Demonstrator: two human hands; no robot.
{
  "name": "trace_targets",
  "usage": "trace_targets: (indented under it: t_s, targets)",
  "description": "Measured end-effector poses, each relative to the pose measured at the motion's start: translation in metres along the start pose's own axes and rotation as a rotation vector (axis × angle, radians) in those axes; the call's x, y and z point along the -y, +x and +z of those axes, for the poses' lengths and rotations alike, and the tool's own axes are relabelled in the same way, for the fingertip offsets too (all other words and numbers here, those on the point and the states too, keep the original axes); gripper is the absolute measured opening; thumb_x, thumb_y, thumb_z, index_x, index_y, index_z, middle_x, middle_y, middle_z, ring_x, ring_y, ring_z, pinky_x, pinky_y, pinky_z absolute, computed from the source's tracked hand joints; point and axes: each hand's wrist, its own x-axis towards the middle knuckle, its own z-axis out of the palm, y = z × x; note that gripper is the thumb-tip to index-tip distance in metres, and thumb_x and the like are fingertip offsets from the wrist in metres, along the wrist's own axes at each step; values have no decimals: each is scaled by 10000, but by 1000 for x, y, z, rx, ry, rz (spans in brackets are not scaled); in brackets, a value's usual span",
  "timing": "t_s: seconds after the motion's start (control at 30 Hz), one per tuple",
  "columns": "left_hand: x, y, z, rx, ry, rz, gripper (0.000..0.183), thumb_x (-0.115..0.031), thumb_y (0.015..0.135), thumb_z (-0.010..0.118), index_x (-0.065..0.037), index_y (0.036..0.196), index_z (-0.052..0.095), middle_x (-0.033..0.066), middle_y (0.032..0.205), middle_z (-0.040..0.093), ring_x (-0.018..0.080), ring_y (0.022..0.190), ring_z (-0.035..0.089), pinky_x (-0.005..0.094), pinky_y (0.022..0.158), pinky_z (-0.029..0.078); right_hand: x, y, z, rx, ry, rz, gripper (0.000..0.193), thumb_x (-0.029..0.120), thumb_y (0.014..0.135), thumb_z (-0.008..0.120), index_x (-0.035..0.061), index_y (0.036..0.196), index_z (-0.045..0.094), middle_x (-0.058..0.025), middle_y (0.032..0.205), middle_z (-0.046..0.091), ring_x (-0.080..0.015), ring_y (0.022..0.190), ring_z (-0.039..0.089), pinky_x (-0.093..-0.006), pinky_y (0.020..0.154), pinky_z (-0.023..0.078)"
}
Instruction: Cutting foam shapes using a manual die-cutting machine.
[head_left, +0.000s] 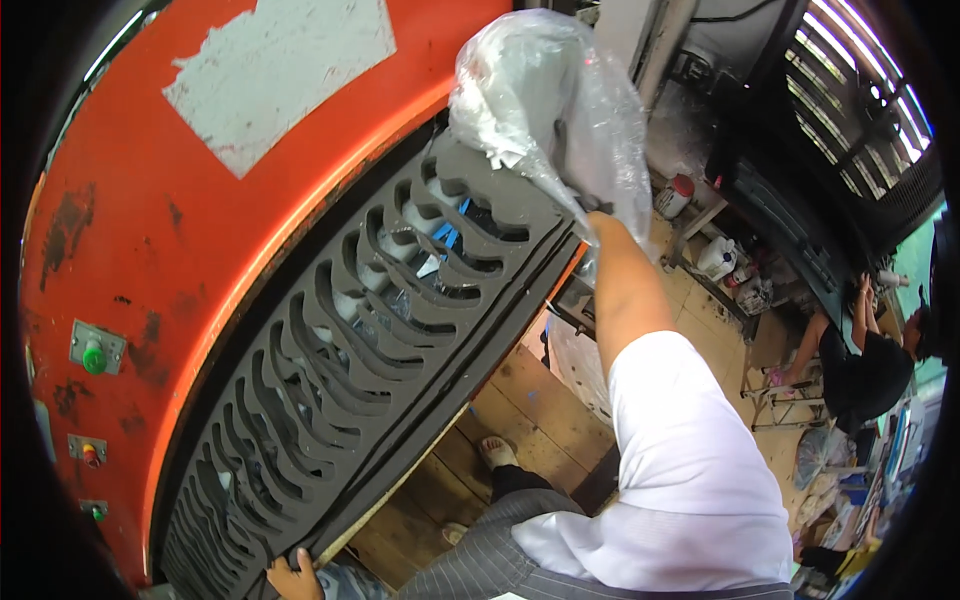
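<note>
A long dark grey foam sheet (400, 345) with rows of wavy slots lies along the opening of an orange machine. At its lower end my left hand (295, 578) rests on the front edge, thumb and forefinger apart. My right arm reaches to the far end of the sheet. There, my right hand (597, 212) meets a crumpled clear plastic bag (560, 95), which covers its fingers, so I cannot tell whether they are closed. The bag bulges upward over the sheet's far corner. Through the slots show bits of clear plastic and a blue strip (448, 228).
The orange machine panel (130, 190) carries a green button (94, 358) and a red one (91, 455). My feet are on wooden planks (530, 400). At the right, a person in black (865, 370) sits beside a dark panel. Containers (717, 257) stand nearby.
</note>
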Motion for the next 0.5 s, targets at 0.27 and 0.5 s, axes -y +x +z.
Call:
trace_targets:
  t_s: [0.27, 0.5]
  targets:
    - [-11, 18, 25, 16, -107, 21, 624, -544, 866, 559, 63, 936, 689, 330, 888, 640, 486, 829, 587, 533, 790, 461, -63, -14, -144, -662, 931, 551, 741, 353, 733, 753, -93, 1273, 513, -260, 1359, 489, -311, 1243, 500, -398, 991, 438]
    - [30, -33, 44, -225, -114, -150, 495, -400, 678, 768, 24, 924, 696, 288, 1075, 603, 457, 1120, 473, 528, 952, 385, -2, -52, -146, -15, -258, 218, 1082, 720, 694, 648, -78, 1384, 408, -272, 1448, 377, -362, 1365, 353, -448, 1107, 309]
